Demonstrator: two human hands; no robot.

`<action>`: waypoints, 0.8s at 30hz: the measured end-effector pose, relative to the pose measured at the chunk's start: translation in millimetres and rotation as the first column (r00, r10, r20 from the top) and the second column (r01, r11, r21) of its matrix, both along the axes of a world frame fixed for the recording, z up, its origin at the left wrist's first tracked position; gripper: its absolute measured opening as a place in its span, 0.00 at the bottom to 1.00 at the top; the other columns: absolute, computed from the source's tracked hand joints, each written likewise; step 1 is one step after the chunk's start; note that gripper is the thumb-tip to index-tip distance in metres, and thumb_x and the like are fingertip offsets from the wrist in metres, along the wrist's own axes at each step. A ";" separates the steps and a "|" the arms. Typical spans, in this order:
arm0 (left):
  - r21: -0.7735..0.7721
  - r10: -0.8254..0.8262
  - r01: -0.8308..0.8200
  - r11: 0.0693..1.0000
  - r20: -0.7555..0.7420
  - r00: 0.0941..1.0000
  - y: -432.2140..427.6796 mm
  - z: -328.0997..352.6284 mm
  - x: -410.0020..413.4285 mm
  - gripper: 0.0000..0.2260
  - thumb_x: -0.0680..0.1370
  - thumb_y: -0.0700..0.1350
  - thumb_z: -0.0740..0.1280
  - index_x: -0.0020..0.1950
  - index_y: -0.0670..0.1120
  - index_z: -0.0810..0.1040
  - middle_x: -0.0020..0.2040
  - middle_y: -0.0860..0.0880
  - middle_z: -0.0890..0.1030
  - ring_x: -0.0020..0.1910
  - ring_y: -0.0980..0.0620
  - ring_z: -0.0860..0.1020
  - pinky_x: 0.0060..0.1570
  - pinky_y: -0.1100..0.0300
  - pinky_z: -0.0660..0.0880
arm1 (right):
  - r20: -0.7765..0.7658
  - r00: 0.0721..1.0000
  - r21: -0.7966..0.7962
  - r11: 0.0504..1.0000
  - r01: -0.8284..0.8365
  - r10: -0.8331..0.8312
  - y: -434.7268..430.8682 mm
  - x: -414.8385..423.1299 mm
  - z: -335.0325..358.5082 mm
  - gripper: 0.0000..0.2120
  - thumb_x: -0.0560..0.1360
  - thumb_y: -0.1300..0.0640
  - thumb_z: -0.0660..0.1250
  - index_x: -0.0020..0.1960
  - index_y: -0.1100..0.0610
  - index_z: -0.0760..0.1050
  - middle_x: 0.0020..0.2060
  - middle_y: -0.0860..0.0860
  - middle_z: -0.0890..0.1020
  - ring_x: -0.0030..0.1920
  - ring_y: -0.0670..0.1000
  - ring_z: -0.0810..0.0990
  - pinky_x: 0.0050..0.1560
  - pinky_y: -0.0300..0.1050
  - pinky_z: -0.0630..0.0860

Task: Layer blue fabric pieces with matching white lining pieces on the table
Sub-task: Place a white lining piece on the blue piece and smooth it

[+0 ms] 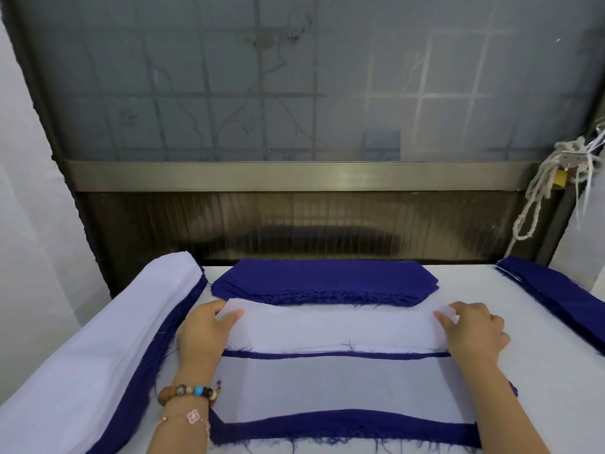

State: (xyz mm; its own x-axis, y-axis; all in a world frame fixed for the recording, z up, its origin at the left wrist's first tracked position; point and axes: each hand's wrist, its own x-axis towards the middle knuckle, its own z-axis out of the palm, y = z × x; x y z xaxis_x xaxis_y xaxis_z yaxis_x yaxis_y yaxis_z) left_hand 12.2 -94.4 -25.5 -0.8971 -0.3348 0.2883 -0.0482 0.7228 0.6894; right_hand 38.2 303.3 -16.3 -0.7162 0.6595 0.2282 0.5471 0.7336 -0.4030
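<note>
A white lining piece (334,329) stretches between my two hands above the middle of the table. My left hand (204,332) pinches its left end and my right hand (471,329) pinches its right end. Just below it lies a blue fabric piece (343,427) with a white lining (337,388) laid on it; blue shows along its near frayed edge and as a thin strip at its far edge. A stack of blue fabric pieces (324,281) sits behind my hands.
A long pile of white lining over blue fabric (98,348) runs along the left side. Another blue stack (556,296) lies at the right edge. The white table top (550,388) ends at a dark window frame (294,176). A rope (537,198) hangs at the right.
</note>
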 end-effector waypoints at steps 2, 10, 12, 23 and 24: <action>0.033 0.011 -0.009 0.999 -0.066 0.998 4.4 2.3 1.7 0.17 0.76 0.52 0.69 0.35 0.42 0.75 0.31 0.45 0.76 0.33 0.47 0.75 0.34 0.53 0.72 | -0.109 0.993 -0.022 0.998 -0.057 0.054 0.3 -1.4 -1.3 0.16 0.79 0.49 0.63 0.63 0.56 0.75 0.58 0.57 0.79 0.56 0.59 0.74 0.58 0.54 0.70; 0.355 0.058 0.018 0.935 -0.202 0.978 20.5 32.4 11.0 0.08 0.77 0.51 0.68 0.48 0.47 0.79 0.38 0.49 0.80 0.39 0.50 0.79 0.50 0.52 0.77 | -0.433 0.900 -0.254 0.952 -0.169 0.044 3.7 3.8 7.7 0.13 0.80 0.53 0.62 0.59 0.60 0.73 0.51 0.59 0.80 0.44 0.53 0.73 0.47 0.47 0.69; 0.370 0.029 0.034 0.928 -0.165 0.986 15.6 37.7 15.9 0.07 0.77 0.51 0.68 0.48 0.48 0.79 0.37 0.49 0.80 0.38 0.51 0.78 0.51 0.51 0.77 | -0.384 0.923 -0.282 0.948 -0.150 0.031 7.4 12.3 10.3 0.16 0.79 0.52 0.63 0.62 0.60 0.73 0.54 0.60 0.80 0.48 0.58 0.77 0.51 0.50 0.72; 0.282 -0.097 0.105 0.954 -0.043 0.994 -8.4 22.2 72.1 0.11 0.76 0.49 0.70 0.47 0.41 0.80 0.30 0.48 0.80 0.35 0.51 0.79 0.45 0.58 0.71 | -0.250 0.956 -0.315 0.921 -0.230 0.153 14.4 82.1 -2.0 0.15 0.80 0.53 0.61 0.64 0.58 0.72 0.57 0.58 0.79 0.48 0.54 0.73 0.48 0.47 0.68; 0.282 -0.099 0.109 0.953 -0.051 0.994 -10.9 18.6 77.0 0.11 0.76 0.49 0.71 0.42 0.41 0.80 0.28 0.48 0.79 0.34 0.50 0.78 0.43 0.59 0.71 | -0.259 0.952 -0.308 0.921 -0.239 0.161 12.3 87.3 -5.4 0.14 0.80 0.53 0.61 0.63 0.58 0.73 0.56 0.58 0.79 0.47 0.54 0.73 0.47 0.47 0.68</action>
State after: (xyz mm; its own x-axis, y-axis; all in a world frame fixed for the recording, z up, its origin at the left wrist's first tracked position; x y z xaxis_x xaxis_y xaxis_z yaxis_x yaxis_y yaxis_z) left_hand 89.2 -105.3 -6.9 -0.9220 -0.3131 0.2276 0.0453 0.4966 0.8668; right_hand 125.6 315.7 -21.8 -0.7969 0.5730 0.1915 0.2694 0.6208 -0.7363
